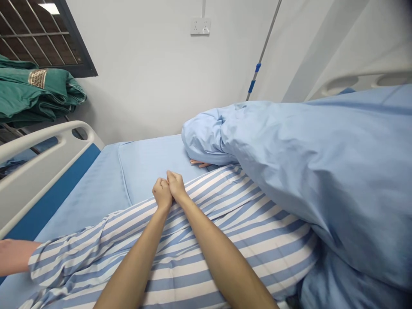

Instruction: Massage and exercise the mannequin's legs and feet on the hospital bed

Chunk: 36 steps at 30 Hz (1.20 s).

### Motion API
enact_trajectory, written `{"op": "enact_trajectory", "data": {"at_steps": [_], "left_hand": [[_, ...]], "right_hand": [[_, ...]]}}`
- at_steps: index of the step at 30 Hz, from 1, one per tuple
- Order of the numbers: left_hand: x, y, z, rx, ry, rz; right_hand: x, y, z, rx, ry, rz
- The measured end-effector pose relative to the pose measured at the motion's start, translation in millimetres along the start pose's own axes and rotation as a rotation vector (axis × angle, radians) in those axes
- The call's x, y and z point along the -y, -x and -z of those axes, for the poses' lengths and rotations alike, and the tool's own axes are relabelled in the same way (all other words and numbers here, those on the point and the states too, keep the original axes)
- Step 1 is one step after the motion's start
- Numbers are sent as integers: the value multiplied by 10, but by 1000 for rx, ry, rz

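My left hand (162, 194) and right hand (176, 185) clench together, touching, on the striped patient gown (257, 231) lying below them; I cannot tell if they grasp it.

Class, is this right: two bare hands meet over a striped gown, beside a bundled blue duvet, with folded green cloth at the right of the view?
No: the head view shows the folded green cloth at the left, not the right. Two bare hands meet over the striped gown, beside the bundled blue duvet.

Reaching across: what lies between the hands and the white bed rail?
In the head view, a striped gown and blue bed sheet lie between the left hand and the white rail.
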<state>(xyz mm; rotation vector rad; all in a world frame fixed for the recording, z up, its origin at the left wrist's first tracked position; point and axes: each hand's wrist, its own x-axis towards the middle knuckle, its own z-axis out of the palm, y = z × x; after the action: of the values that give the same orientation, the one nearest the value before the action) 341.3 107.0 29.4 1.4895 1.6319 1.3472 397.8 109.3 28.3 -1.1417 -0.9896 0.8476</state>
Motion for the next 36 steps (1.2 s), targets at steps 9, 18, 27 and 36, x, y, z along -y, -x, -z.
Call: {"op": "enact_trajectory", "data": {"at_steps": [9,18,27,36], "left_hand": [[81,7,15,45,-41,-26],[26,43,5,59,-38,-37],[-341,112,-322,31,51,-38],[-194,164,-360,49,-134,-86]], "right_hand": [[245,8,41,82,491,128],[113,75,247,124,572,197],[117,-104,415,-51,-20,23],[228,-82,453,-74,256,29]]}}
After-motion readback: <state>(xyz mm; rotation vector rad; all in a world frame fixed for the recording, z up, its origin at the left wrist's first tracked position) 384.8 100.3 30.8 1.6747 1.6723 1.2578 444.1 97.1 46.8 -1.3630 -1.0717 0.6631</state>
